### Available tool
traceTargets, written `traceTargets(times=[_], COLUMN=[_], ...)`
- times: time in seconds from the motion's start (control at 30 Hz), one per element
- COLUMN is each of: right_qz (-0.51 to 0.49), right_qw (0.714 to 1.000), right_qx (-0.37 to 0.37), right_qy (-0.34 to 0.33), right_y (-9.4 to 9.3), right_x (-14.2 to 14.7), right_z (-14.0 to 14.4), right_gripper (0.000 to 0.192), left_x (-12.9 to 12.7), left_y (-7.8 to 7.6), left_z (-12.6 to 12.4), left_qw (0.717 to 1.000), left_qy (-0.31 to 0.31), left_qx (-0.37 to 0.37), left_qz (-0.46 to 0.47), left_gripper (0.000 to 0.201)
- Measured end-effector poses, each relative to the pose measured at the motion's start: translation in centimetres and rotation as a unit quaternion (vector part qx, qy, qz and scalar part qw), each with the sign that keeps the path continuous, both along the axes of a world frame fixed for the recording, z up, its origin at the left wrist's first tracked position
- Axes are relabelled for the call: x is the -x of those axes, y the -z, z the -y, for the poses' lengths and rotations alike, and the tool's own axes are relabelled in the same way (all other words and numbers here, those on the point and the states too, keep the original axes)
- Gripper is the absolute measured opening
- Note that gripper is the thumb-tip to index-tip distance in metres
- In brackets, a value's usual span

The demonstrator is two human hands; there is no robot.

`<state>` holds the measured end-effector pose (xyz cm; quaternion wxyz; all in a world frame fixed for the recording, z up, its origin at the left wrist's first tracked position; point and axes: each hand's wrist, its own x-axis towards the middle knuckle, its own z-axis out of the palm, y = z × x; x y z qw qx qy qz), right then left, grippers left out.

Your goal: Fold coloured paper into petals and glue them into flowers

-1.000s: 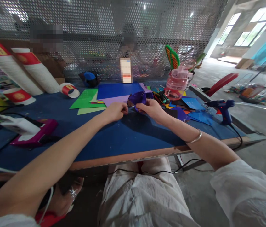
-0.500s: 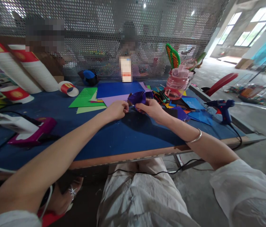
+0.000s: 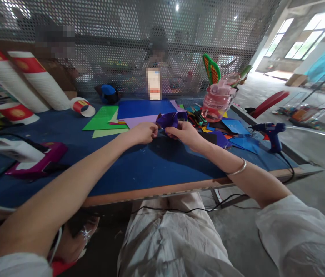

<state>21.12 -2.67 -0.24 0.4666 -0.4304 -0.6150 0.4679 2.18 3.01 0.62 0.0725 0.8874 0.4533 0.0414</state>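
— Fingers [image 3: 152,132] of the left hand [image 3: 143,133] pinched tight on what?

— On the near edge of a folded purple paper piece [image 3: 170,120]. The right hand [image 3: 185,134] pinches it from the other side, fingertips closed on its lower fold. Both hands hold it just above the blue table [image 3: 139,169], near the middle.

— What lies closest behind it?

— A lilac sheet [image 3: 139,121], then a dark blue sheet [image 3: 145,109] and a green sheet [image 3: 103,117], overlapping, flat on the table.

— To the right?

— A heap of coloured paper scraps [image 3: 228,132], a pink clear bottle [image 3: 218,100] standing behind them, and a blue glue gun [image 3: 270,132] upright near the table's right edge, its cable hanging over the edge.

— Left side?

— A magenta device [image 3: 39,161] with a white block on it, well apart from the hands, and stacks of paper cups [image 3: 39,82] leaning at the far left. A perforated metal screen [image 3: 122,42] closes the back.
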Motion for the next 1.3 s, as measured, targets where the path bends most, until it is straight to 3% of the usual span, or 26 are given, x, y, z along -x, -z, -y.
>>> traceTargets(times=[0.17, 0.27, 0.53, 0.87, 1.3], right_qz=[0.000, 0.008, 0.010, 0.004, -0.017], right_qw=[1.000, 1.000, 1.000, 1.000, 1.000], right_qx=[0.000, 0.003, -0.010, -0.006, -0.015], right_qy=[-0.001, 0.003, 0.006, -0.009, -0.001], right_y=[0.1, 0.2, 0.4, 0.1, -0.2], right_x=[0.1, 0.1, -0.1, 0.0, -0.1], right_z=[-0.1, -0.2, -0.4, -0.2, -0.2], right_gripper=[0.021, 0.018, 0.023, 0.024, 0.025], left_x=[0.9, 1.3, 0.1, -0.7, -1.4], left_y=[-0.4, -0.4, 1.1, 1.9, 1.4], left_z=[0.7, 1.5, 2.0, 1.7, 3.2], left_qw=[0.998, 0.999, 0.991, 0.994, 0.989], left_qy=[0.037, 0.032, 0.097, 0.070, 0.108], left_qx=[0.044, 0.025, 0.019, -0.019, -0.005], left_qz=[-0.025, 0.015, 0.090, 0.080, 0.099], left_gripper=[0.021, 0.023, 0.023, 0.021, 0.027])
